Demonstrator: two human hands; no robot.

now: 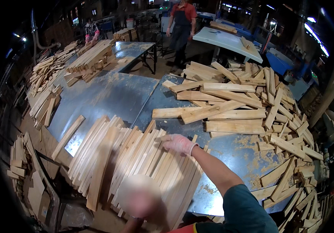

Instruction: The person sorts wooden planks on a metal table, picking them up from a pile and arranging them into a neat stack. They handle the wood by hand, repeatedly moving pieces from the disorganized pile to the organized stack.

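My right hand (179,144), in a pink glove, lies flat on the far ends of a leaning row of pale wooden slats (136,163) at the near edge of a metal-topped table (108,97). Its fingers point left and are spread over the slat tops, gripping nothing. My right forearm, in a teal sleeve, comes in from the lower right. A blurred patch (139,195) covers the lower centre over the slats, and my left hand cannot be made out there.
A loose heap of short boards (229,105) covers the table's right side and spills down its right edge. More slat stacks (91,58) lie at the far left. A person in a red shirt and dark apron (182,23) stands beyond, beside a white table (229,40).
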